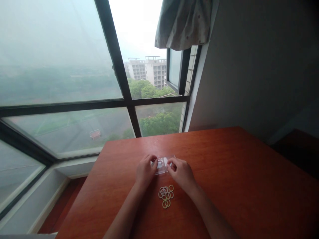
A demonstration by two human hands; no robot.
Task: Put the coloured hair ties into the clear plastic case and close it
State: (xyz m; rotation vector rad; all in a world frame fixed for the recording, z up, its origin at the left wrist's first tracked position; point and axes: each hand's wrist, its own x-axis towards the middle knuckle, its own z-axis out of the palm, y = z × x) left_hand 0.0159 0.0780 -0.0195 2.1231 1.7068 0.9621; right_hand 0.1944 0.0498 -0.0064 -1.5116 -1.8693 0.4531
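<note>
A small clear plastic box (160, 170) rests on the table between my two hands. My left hand (146, 171) curls around its left side, thumb and fingers gripping the edge. At the box's right part, my right hand (183, 172) has thumb and fingers pinched together. Whatever sits in that pinch is hidden by the fingers. Something small and round shows inside the box, too blurred to name. Nearer to me, between my forearms, lies a loose cluster of several thin rings (165, 204), some pale pinkish-white and some yellow-green, partly overlapping.
The reddish-brown wooden table (236, 186) spreads beneath my hands. Its far edge meets a dark-framed window (129, 99), with a short curtain (184, 25) hanging at the upper right. A grey wall (249, 73) rises on the right. Floor shows past the table's left edge.
</note>
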